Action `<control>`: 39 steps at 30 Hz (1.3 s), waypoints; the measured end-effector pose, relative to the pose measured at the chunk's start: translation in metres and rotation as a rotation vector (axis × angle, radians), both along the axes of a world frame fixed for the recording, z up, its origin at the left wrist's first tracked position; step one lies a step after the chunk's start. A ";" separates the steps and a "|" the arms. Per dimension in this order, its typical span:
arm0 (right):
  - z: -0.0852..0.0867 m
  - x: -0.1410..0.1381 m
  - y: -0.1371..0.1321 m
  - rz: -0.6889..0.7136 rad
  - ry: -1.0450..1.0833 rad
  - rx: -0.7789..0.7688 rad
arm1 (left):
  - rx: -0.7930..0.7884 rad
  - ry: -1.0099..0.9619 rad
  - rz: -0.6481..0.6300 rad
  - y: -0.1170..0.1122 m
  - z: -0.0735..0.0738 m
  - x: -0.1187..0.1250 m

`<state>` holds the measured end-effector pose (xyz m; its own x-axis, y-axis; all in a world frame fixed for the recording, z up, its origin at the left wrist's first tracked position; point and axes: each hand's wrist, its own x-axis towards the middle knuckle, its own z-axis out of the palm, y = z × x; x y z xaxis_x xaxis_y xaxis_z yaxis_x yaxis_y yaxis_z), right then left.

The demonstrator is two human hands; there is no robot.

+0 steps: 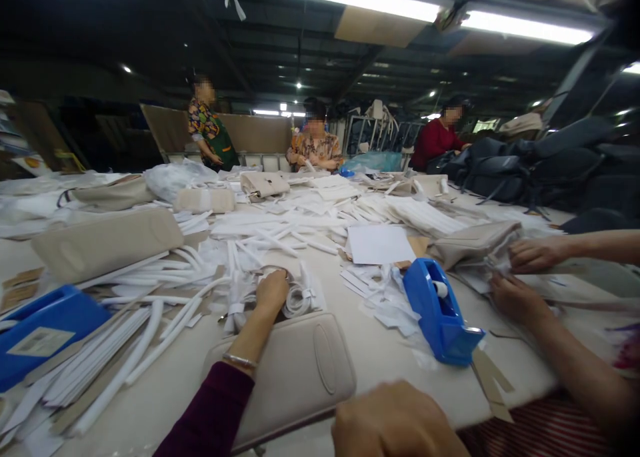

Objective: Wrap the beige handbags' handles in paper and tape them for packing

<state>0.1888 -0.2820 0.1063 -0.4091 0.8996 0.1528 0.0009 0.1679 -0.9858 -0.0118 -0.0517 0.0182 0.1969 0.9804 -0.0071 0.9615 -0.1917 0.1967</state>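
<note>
A beige handbag (300, 370) lies on the table right before me, an oval outline stitched on its facing panel. My left hand (273, 290), below a purple sleeve and a bracelet, reaches across its far side. The fingers there are curled closed beside a coiled, wrapped strap (299, 300); whatever they grip is hidden. Close to the camera, my right hand (395, 420) is blurred at the bottom edge, right of the handbag, its knuckles toward me and its fingers out of sight.
A blue tape dispenser (440, 310) stands right of the handbag. A co-worker's hands (525, 270) handle another beige bag (475, 244) at the right. White tubes (150, 330) and a blue box (50, 337) lie left. Dark bags (500, 167) are piled back right; several people work beyond.
</note>
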 end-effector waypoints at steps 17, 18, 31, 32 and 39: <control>-0.100 0.090 0.160 -0.961 -1.208 -0.168 | 0.001 -0.002 0.003 0.004 -0.003 -0.001; -0.101 0.089 0.165 -0.965 -1.217 -0.180 | 0.003 -0.003 0.000 0.004 -0.002 -0.001; -0.100 0.100 0.180 -0.958 -1.109 -0.072 | 0.017 -0.023 0.007 -0.001 0.001 -0.001; -0.099 0.099 0.183 -0.950 -1.106 -0.054 | 0.020 -0.027 0.007 -0.001 0.001 -0.001; -0.082 0.082 0.250 -0.908 -1.204 0.092 | 0.033 -0.052 0.011 -0.004 0.002 -0.002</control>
